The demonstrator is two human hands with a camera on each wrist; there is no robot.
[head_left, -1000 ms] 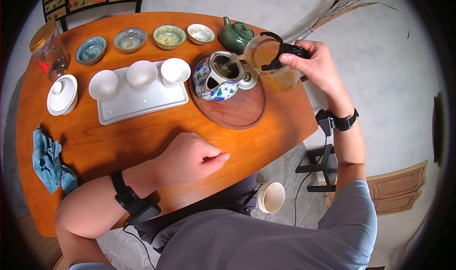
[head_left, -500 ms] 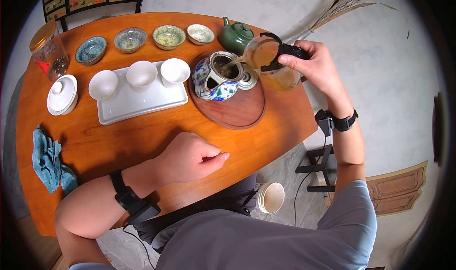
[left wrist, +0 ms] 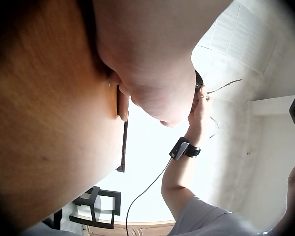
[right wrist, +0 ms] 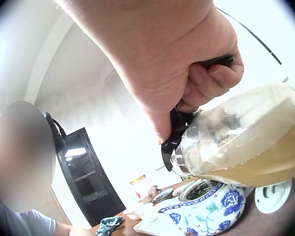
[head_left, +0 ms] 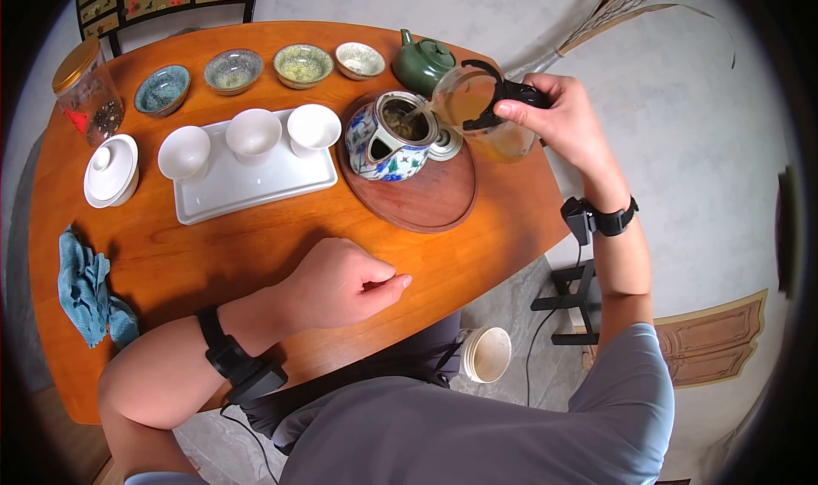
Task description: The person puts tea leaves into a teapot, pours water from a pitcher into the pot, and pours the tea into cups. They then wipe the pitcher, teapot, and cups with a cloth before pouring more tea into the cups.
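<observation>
The right hand (head_left: 567, 118) grips the black handle of a glass pitcher (head_left: 465, 97), which tilts leftward over the open blue-and-white teapot (head_left: 400, 163). A thin stream runs from the pitcher's lip into the teapot's opening. In the right wrist view the pitcher (right wrist: 255, 142) holds yellowish liquid, and the hand (right wrist: 172, 64) has its fingers curled round the handle. The teapot stands on a round wooden tray (head_left: 417, 208), its lid (head_left: 445, 144) beside it. The left hand (head_left: 345, 285), fingers curled and holding nothing, lies at the table's near edge.
Three white cups (head_left: 254, 135) stand on a white rectangular tray (head_left: 256, 188). Several glazed bowls (head_left: 304, 66) and a green teapot (head_left: 423, 66) line the far side. At the left are a lidded jar (head_left: 89, 101), a white lidded bowl (head_left: 112, 171) and a blue cloth (head_left: 83, 285).
The right hand and the pitcher have shifted slightly left, and the pitcher is tilted a little more. The left hand has stayed in place.
</observation>
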